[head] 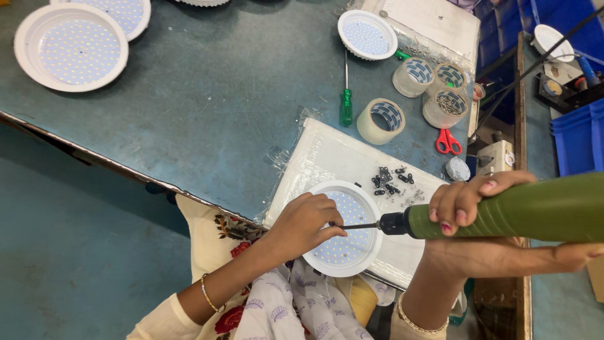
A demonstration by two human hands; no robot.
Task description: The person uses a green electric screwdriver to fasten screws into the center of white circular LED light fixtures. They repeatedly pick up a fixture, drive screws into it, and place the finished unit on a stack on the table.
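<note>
Head view: the right hand (462, 204) is wrapped around the front of a green electric screwdriver (535, 208), fingers curled tight over its barrel. The tool lies nearly level, its long axis running left to right across the scene, with the black chuck and thin bit (360, 225) pointing left. The bit's tip meets the left hand (302, 223), which lies on the left part of a round white LED downlight (347, 230); its fingers are bunched and narrow at the tip, apparently pinching something small there, though what they pinch cannot be made out. So the left hand is the nearer one to the working point, and the right hand sits well to the right along the tool's shaft.

The downlight rests face up on a white plastic-wrapped pad (333, 160) at the near edge of a blue-green worktable (207, 107). Just beyond the lamp, on the pad, lies a scatter of small black clips (389, 179). Farther off stand rolls of clear tape (380, 121), a green-handled hand screwdriver (346, 104), red-handled scissors (448, 141), and another LED lamp (367, 34). At the far left are more white lamp discs (70, 47). A blue floor lies below the table edge at left, and blue bins (579, 138) stand at right.
</note>
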